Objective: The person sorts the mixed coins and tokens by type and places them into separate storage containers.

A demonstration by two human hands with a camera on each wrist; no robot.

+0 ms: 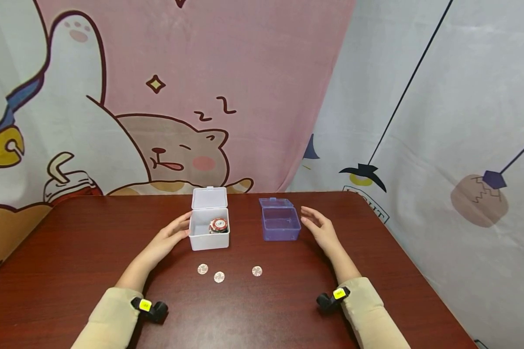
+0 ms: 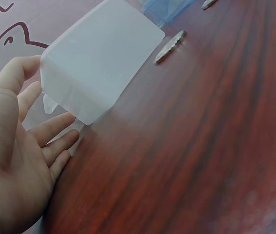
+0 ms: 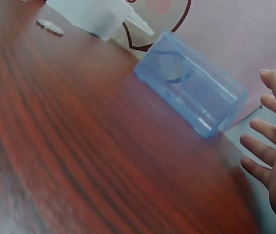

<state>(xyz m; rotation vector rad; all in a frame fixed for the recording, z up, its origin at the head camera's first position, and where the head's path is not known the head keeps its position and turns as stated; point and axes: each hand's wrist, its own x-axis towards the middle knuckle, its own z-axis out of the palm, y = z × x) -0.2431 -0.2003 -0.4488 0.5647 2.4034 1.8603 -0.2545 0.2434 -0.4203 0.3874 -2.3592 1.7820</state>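
A white plastic box (image 1: 209, 242) stands with its lid (image 1: 209, 198) raised, and poker chips (image 1: 219, 225) with red-and-white edges are stacked inside at its right. My left hand (image 1: 171, 235) is at the box's left side, fingers extended and fingertips right at the wall. To the right sits a translucent blue-purple box (image 1: 281, 233), lid tilted back, with nothing seen inside. Beside its right wall is my right hand (image 1: 322, 233), fingers loosely spread with a gap to the box in the right wrist view. Neither hand grips anything.
Three pale round chips (image 1: 203, 269) lie on the dark red-brown table (image 1: 227, 315) in front of the boxes, two on the left and one on the right. A cartoon-printed cloth (image 1: 270, 97) hangs behind the table's far edge.
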